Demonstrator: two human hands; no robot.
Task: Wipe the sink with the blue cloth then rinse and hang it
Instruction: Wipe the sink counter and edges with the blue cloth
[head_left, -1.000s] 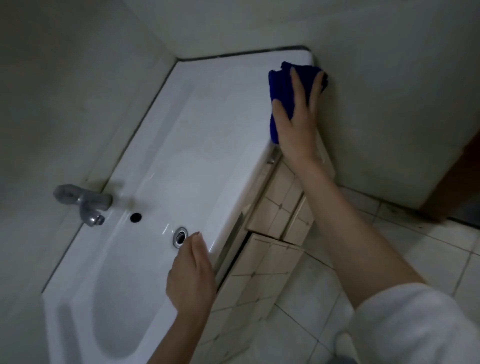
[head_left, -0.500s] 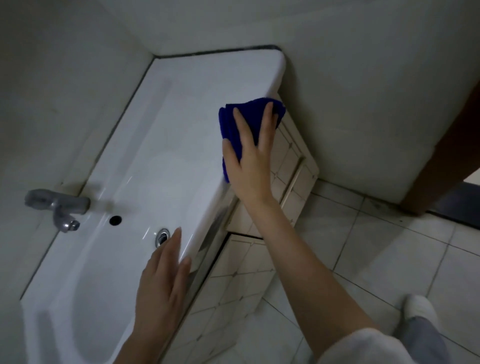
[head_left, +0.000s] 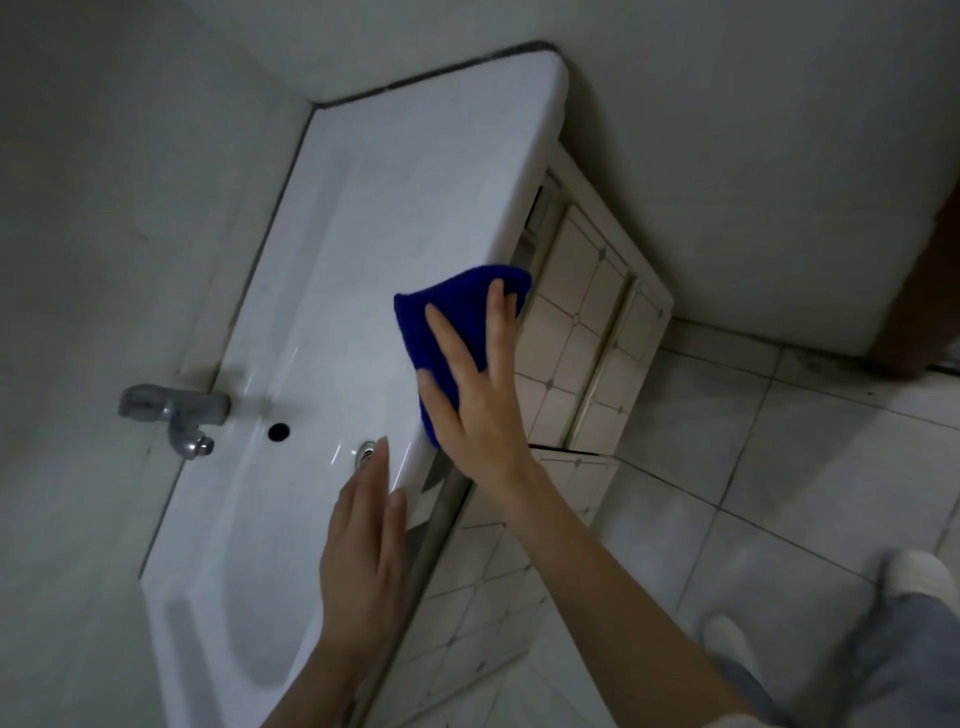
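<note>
Sink (head_left: 405, 171) glossy white against grey walls (head_left: 130, 182); floor (head_left: 779, 467) pale tile.

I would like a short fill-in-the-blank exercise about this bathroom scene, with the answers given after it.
The right hand presses a ____ cloth against the front edge of the sink. The left hand, fingers straight, holds ____. The drain lies near the fingertips of the ____ hand.
Missing words: blue; nothing; left.

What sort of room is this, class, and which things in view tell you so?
Most likely a bathroom or washroom: a white sink fitted into a corner, a metal tap and a tiled floor.
</note>
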